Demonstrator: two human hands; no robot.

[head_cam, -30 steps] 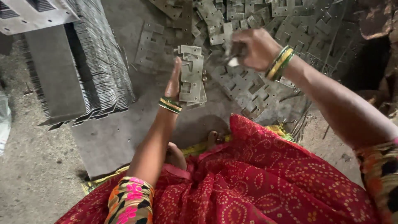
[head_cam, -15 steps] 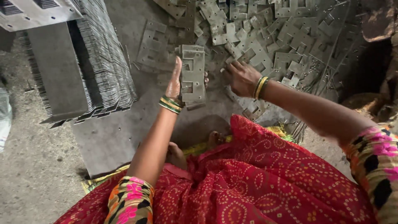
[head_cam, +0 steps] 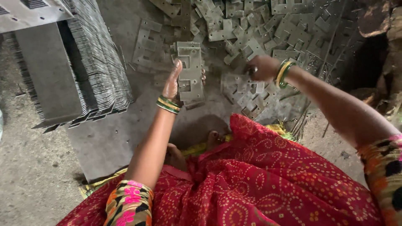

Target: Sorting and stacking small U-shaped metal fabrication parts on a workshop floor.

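Since half a second ago the right hand (head_cam: 261,68) has slid a little lower over the scattered plates, and the left hand (head_cam: 173,83) has kept its hold with the stack barely shifted. That left grip is closed around a stack of flat grey stamped metal plates with rectangular notches (head_cam: 190,71): the palm presses the stack's left edge and the fingertips just show past its right edge. The stack stands on edge, its long axis running up and down in the view, its top end pointing away from the person toward the loose pile and its lower end close to the wrist with the green and gold bangles (head_cam: 168,104).

The right hand's grip is curled, fingers bent down onto a loose pile of the same grey notched plates (head_cam: 251,33) spread over the floor; whether it has pinched one plate or only touches them cannot be told. Yellow and green bangles (head_cam: 284,73) sit on that wrist.

No box or tray holds anything: the loose plates lie straight on the floor, and the stack is in the hand. Under the left forearm lies a flat grey metal sheet (head_cam: 104,142) on the concrete floor (head_cam: 29,180). At the left, well apart from the hands, a long dense row of thin grey plates packed on edge (head_cam: 98,71) leans beside a bent grey metal panel (head_cam: 46,75). A red patterned cloth (head_cam: 259,180) covers the person's lap.
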